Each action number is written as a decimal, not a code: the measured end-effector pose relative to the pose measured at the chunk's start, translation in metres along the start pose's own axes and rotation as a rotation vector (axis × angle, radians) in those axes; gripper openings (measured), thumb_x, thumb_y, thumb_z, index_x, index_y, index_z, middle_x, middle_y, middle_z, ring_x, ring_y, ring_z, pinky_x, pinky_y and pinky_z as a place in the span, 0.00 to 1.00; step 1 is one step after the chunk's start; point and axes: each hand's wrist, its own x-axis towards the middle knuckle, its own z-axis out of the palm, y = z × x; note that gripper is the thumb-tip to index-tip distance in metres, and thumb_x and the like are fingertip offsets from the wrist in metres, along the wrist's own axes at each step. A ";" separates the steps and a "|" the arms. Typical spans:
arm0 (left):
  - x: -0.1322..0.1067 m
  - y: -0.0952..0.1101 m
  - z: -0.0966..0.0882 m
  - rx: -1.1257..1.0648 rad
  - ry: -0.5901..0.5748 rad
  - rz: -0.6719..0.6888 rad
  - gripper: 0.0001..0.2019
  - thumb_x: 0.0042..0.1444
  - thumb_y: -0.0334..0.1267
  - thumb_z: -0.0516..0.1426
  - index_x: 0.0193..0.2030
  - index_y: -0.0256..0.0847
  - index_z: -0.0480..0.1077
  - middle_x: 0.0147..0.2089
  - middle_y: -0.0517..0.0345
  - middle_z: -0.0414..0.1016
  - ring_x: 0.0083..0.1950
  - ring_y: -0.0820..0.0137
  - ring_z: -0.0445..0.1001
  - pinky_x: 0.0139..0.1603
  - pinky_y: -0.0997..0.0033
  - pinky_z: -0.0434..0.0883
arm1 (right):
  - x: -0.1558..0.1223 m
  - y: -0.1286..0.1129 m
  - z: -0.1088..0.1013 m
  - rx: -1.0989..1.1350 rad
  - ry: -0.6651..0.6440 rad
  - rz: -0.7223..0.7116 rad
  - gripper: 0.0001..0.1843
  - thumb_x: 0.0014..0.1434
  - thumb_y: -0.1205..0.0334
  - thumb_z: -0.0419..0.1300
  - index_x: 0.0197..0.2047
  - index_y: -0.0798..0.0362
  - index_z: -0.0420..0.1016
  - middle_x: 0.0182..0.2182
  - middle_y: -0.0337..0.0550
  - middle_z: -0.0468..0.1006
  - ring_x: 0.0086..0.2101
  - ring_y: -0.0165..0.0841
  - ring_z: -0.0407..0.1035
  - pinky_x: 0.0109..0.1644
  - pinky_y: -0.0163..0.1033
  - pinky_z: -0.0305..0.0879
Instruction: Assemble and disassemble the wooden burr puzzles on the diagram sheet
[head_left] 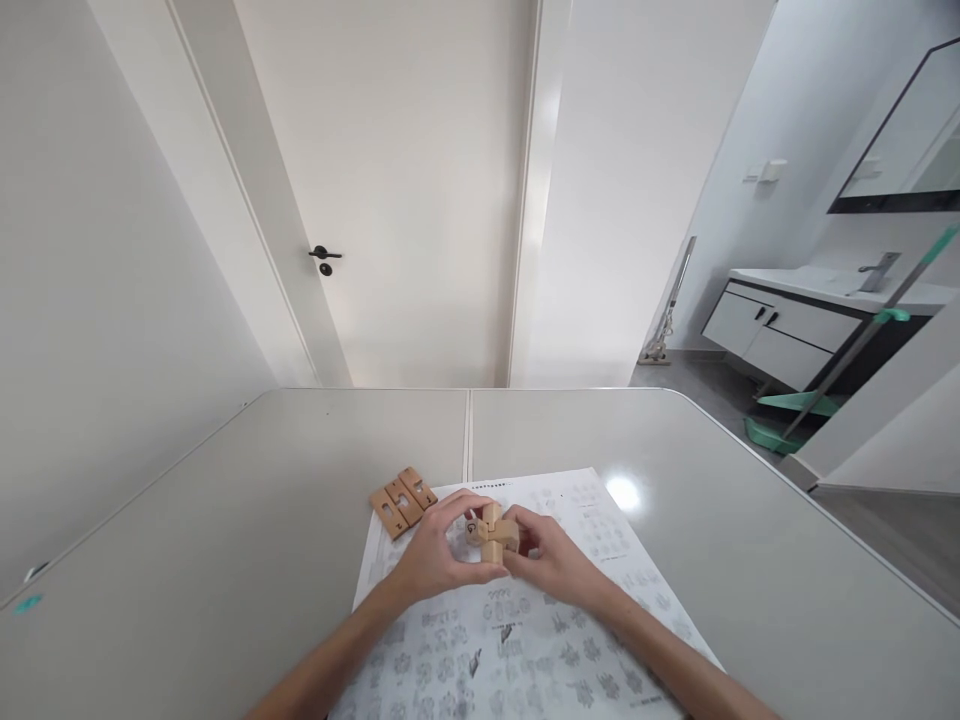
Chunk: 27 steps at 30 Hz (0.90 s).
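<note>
Between my two hands is a light wooden interlocking puzzle [492, 550], its blocks crossing one another, with a dark mark on the left block. My left hand [439, 552] is closed on it, fingers along the top and thumb at the lower edge. From the other side my right hand [551, 555] grips the right block between fingers and thumb. Under the hands lies a large white sheet [600, 540] printed with rows of small grey diagrams. Flat brown wooden pieces [403, 502] with cut-out slots and numbers rest at the sheet's upper left corner, beyond my left hand.
The grey table [322, 480] has a seam down its middle and rounded far corners. Past its far edge stands a white door [405, 200] with a black handle [324, 254]. At right are a sink cabinet [780, 320], a mop [671, 305] and a green dustpan [772, 435].
</note>
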 end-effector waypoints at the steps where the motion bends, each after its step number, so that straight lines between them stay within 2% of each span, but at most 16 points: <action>1: 0.000 0.000 -0.001 -0.005 0.005 -0.004 0.27 0.47 0.48 0.71 0.53 0.45 0.72 0.48 0.53 0.76 0.48 0.61 0.74 0.51 0.62 0.71 | 0.000 -0.003 -0.001 0.045 -0.065 0.003 0.06 0.63 0.58 0.61 0.39 0.51 0.71 0.25 0.33 0.69 0.24 0.27 0.61 0.28 0.33 0.58; 3: 0.001 0.001 -0.002 -0.013 0.011 -0.014 0.27 0.48 0.48 0.71 0.53 0.44 0.72 0.47 0.53 0.76 0.47 0.61 0.74 0.50 0.62 0.71 | 0.000 -0.007 -0.004 0.134 -0.189 -0.004 0.13 0.67 0.50 0.57 0.43 0.52 0.73 0.28 0.37 0.73 0.25 0.29 0.65 0.29 0.34 0.63; 6: 0.001 0.003 -0.002 -0.016 0.002 -0.031 0.27 0.48 0.48 0.71 0.53 0.44 0.72 0.47 0.53 0.76 0.47 0.61 0.74 0.50 0.61 0.72 | 0.002 -0.006 -0.005 0.206 -0.186 -0.006 0.19 0.65 0.45 0.59 0.42 0.53 0.76 0.28 0.38 0.74 0.26 0.29 0.67 0.30 0.35 0.66; 11: 0.001 0.005 0.001 -0.010 -0.011 -0.041 0.29 0.46 0.47 0.72 0.55 0.46 0.72 0.51 0.52 0.76 0.50 0.60 0.74 0.56 0.58 0.71 | 0.005 0.000 -0.003 0.262 -0.079 0.031 0.19 0.57 0.47 0.68 0.43 0.53 0.78 0.26 0.36 0.74 0.23 0.28 0.66 0.29 0.36 0.67; 17: 0.001 0.004 0.001 -0.018 -0.008 -0.027 0.28 0.47 0.46 0.71 0.55 0.46 0.73 0.52 0.51 0.75 0.51 0.59 0.74 0.56 0.59 0.71 | 0.004 -0.002 -0.002 0.300 -0.125 0.007 0.20 0.60 0.47 0.65 0.48 0.53 0.77 0.32 0.41 0.77 0.27 0.30 0.68 0.32 0.38 0.70; 22: 0.000 0.003 0.002 -0.036 -0.023 -0.032 0.28 0.48 0.46 0.71 0.56 0.46 0.72 0.53 0.51 0.77 0.52 0.59 0.75 0.57 0.59 0.71 | 0.002 -0.003 -0.003 0.292 -0.153 -0.028 0.16 0.63 0.48 0.62 0.42 0.53 0.79 0.30 0.40 0.76 0.27 0.31 0.69 0.34 0.39 0.70; 27: 0.000 0.007 0.001 -0.055 -0.050 -0.093 0.30 0.49 0.46 0.71 0.59 0.47 0.72 0.56 0.52 0.78 0.56 0.57 0.75 0.60 0.57 0.70 | 0.002 -0.005 -0.004 0.324 -0.143 0.002 0.15 0.62 0.52 0.64 0.46 0.53 0.78 0.30 0.40 0.79 0.29 0.34 0.73 0.40 0.42 0.71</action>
